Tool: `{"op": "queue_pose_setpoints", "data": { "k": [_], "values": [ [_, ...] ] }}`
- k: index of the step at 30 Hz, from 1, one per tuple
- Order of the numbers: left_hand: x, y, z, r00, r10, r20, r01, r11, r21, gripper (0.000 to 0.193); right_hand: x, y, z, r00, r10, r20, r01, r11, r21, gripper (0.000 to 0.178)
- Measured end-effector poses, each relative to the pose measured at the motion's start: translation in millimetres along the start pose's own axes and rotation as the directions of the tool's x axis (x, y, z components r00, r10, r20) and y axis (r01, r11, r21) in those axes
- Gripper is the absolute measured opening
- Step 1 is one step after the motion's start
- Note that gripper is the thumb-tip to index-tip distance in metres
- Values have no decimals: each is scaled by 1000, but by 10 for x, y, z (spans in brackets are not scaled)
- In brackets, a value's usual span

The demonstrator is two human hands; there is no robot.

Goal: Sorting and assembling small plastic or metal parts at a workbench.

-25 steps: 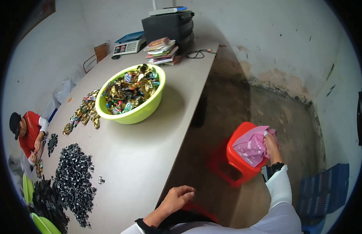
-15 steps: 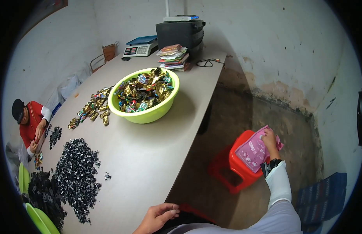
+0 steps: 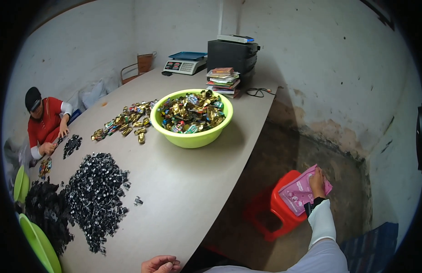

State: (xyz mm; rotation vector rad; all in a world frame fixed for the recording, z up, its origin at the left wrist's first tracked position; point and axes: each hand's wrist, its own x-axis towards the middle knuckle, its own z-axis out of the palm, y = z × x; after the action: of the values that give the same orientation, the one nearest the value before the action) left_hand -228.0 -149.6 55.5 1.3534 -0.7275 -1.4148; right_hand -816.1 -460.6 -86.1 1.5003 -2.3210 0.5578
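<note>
On the right, my right hand (image 3: 317,183) grips the upper right part of a pink printed plastic bag (image 3: 298,194). The bag lies over the top of a red plastic stool (image 3: 284,217), beside the table. A white sleeve and a dark wristband show on that arm. My left hand (image 3: 161,264) is at the lower edge of the picture, by the table's near edge. Its fingers are curled in against the thumb, and I see nothing in them. Nearest to it on the table is a heap of small black-and-silver parts (image 3: 96,198).
A lime-green basin (image 3: 192,139) full of shiny gold pieces stands on the table (image 3: 174,182), with loose ones (image 3: 124,119) beside it. Behind are a scale (image 3: 186,63), stacked booklets (image 3: 223,82) and a black case (image 3: 231,54). A person in red (image 3: 49,120) works at the left.
My view has turned, so the table things sit farther right. My left hand appears lower and farther left. My right hand keeps its grip on the bag over the stool.
</note>
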Motion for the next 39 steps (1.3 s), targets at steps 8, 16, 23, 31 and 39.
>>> {"op": "queue_pose_setpoints", "data": {
  "k": [8, 16, 23, 31, 39],
  "values": [
    [102, -143, -157, 983, 45, 176, -77, 981, 178, 26, -122, 155, 780, 884, -405, 232, 349, 904, 246, 50],
    [-385, -287, -501, 983, 181, 15, -181, 982, 51, 24, 197, -476, 352, 936, -182, 303, 265, 928, -263, 42],
    [-773, -322, -1061, 941, 208, -267, -192, 978, 83, 26, 333, -894, -56, 959, -188, 212, 242, 932, -270, 30],
    [-1199, -325, -2014, 817, 301, -492, -225, 952, 209, 24, 104, -2318, -852, 754, -648, -107, 639, 686, 348, 26],
    [-1553, -379, -3265, 391, 126, -912, -704, 679, -208, 35, -1994, -4664, -2181, 230, -952, -202, 698, 17, 716, 29]
  ]
}}
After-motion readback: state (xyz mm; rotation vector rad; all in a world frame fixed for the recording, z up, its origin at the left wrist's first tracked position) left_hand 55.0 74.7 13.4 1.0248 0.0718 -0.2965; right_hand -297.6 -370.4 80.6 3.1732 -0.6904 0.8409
